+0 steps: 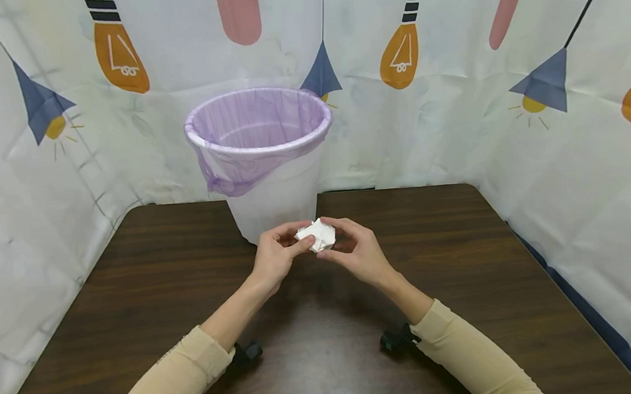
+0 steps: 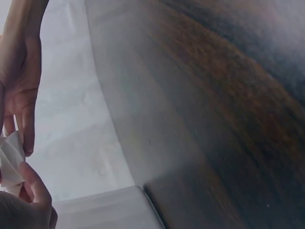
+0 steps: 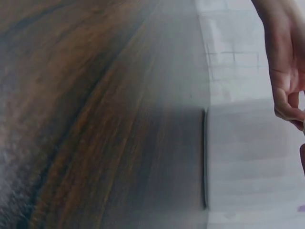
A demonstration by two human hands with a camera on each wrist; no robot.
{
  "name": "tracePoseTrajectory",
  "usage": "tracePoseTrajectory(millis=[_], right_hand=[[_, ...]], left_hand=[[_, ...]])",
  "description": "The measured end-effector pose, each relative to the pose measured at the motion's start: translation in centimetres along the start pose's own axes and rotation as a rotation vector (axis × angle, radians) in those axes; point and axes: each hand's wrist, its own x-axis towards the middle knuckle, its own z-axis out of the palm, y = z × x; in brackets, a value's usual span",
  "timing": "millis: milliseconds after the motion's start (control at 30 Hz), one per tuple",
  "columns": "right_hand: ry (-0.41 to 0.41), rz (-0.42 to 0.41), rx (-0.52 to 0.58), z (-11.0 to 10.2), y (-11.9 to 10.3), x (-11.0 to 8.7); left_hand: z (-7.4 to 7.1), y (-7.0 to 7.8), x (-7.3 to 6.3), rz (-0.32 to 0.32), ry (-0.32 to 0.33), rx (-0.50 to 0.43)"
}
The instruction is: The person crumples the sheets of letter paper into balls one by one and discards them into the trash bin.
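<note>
A crumpled white paper ball (image 1: 320, 235) is held just above the table, in front of the bin. My left hand (image 1: 274, 255) pinches it from the left, the thumb lying across its near face. From the right, my right hand (image 1: 361, 252) grips the same ball between thumb and fingertips. In the left wrist view the creased paper (image 2: 10, 160) shows at the left edge between the two hands. The right wrist view catches only part of the hands at its right edge, with the paper largely out of frame.
Behind the hands, a white bin (image 1: 281, 194) stands upright on the dark wooden table (image 1: 318, 359). A purple liner bag (image 1: 240, 175) is folded over its rim. White printed cloth (image 1: 455, 122) surrounds the table at the back and sides.
</note>
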Motion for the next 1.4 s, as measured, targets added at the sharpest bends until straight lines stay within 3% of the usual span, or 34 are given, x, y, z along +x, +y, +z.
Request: tracePoseTrajectory(millis=[367, 633, 833, 1200, 1400], right_hand=[[0.026, 0.08, -0.002, 0.0, 0.0, 0.2], [0.021, 0.115, 0.112, 0.5, 2.8, 0.1], [0.056, 0.117, 0.165, 0.9, 3.4, 0.0], [0.143, 0.084, 0.019, 1.3, 2.6, 0.0], [0.139, 0.067, -0.023, 1.2, 0.1, 0.4]], left_hand=[[0.7, -0.3, 0.3, -0.02, 0.037, -0.035], [0.8, -0.3, 0.4, -0.066, 0.094, -0.068], [0.8, -0.4, 0.3, -0.069, 0.082, -0.079], [0.6, 0.0, 0.2, -0.044, 0.042, -0.021], [0.3, 0.3, 0.0, -0.047, 0.026, 0.002]])
